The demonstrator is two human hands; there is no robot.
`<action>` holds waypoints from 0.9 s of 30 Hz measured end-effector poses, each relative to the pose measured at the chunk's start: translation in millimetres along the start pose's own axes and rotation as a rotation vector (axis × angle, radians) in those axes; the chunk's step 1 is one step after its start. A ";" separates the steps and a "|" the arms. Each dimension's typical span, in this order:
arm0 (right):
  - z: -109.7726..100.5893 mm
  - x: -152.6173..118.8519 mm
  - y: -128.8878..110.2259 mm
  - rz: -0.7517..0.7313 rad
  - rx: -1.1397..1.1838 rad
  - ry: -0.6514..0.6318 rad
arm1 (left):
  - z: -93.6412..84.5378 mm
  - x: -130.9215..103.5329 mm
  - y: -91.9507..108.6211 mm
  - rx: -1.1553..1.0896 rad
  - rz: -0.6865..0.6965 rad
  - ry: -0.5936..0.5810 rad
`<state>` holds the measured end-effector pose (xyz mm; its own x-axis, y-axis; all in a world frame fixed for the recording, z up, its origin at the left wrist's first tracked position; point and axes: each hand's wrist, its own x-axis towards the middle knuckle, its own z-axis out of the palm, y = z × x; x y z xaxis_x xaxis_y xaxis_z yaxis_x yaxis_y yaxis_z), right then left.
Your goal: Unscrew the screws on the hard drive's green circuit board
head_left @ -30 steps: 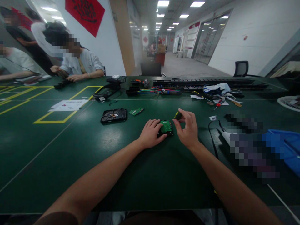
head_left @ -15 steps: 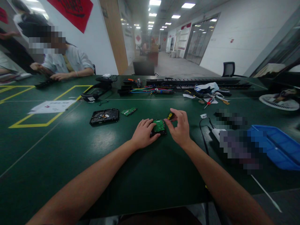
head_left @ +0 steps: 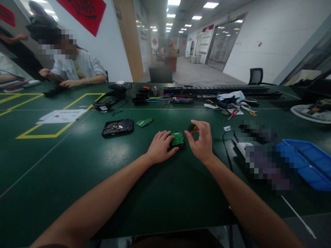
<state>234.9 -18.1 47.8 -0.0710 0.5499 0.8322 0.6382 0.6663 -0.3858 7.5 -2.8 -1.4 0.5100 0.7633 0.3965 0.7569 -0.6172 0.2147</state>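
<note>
My left hand [head_left: 160, 147] grips a hard drive [head_left: 177, 139] on the green table, fingers over its far left side and thumb along its near edge. The drive's green circuit board faces up. Just right of it, my right hand [head_left: 201, 139] pinches a short black-and-yellow screwdriver [head_left: 191, 127] between thumb and fingers; its tip is too small to make out. Left of my hands lies a second hard drive [head_left: 118, 128], dark and with no green board showing on top. Beside that drive rests a loose green circuit board [head_left: 144, 122].
A blue tray [head_left: 307, 165] and a white power strip [head_left: 244, 147] with a cable lie at right. Along the back are a power drill [head_left: 154, 90], bundled wires [head_left: 160, 100] and a red screwdriver [head_left: 234, 112]. Another person [head_left: 77, 70] sits at far left.
The screwdriver handle has turned in my right fingers, showing less yellow. My left hand keeps its place on the drive. The whole view has shifted slightly.
</note>
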 end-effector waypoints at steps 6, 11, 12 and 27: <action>1.0 -0.2 -0.5 0.011 0.078 -0.042 | 1.6 0.3 -0.4 -0.035 -0.005 0.013; 1.5 -0.1 -0.5 -0.006 0.037 -0.028 | 1.5 0.2 -0.7 -0.009 -0.003 0.002; 1.3 0.1 -0.2 -0.007 0.021 -0.018 | 1.5 0.2 -0.7 -0.005 -0.003 -0.001; 5.3 -4.0 5.9 0.035 0.162 0.024 | 1.1 0.0 -0.4 -0.005 -0.010 0.003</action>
<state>234.8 -13.8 40.1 -0.0314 0.5631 0.8258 0.5078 0.7207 -0.4721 7.6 -2.4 -2.4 0.5012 0.7688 0.3971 0.7598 -0.6106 0.2233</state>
